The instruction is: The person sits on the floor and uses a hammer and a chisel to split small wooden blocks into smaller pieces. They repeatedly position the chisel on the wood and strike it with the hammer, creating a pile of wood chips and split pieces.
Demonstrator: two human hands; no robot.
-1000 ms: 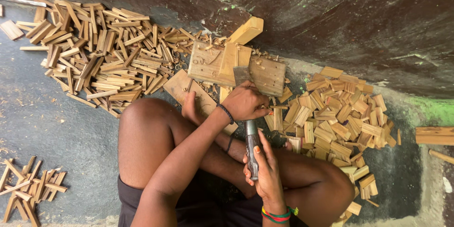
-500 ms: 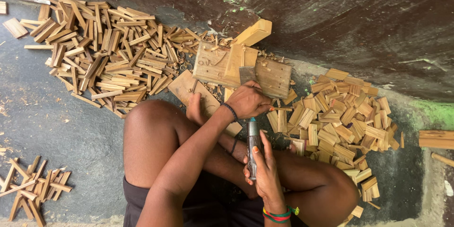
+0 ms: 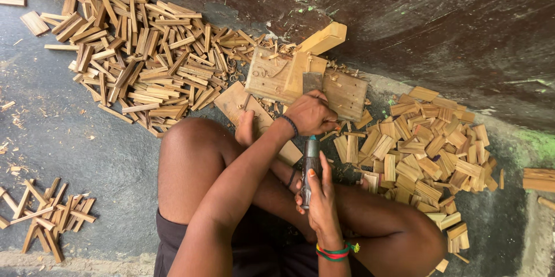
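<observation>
Two hands work together: the left hand (image 3: pixel 312 112) pinches a small flat wood piece (image 3: pixel 330 120) (pale, rough), the right hand (image 3: pixel 319 196) grips a round grey tool handle (image 3: pixel 310 164).

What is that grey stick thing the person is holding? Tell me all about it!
It is the tool handle, a thick rounded bar that looks like grey metal with a greenish tip at its far end. It points away from the person toward the wooden block. The right hand wraps its near end, fingers along the side. The left hand covers the far end, so any blade is hidden. It hangs above the crossed legs.
</observation>
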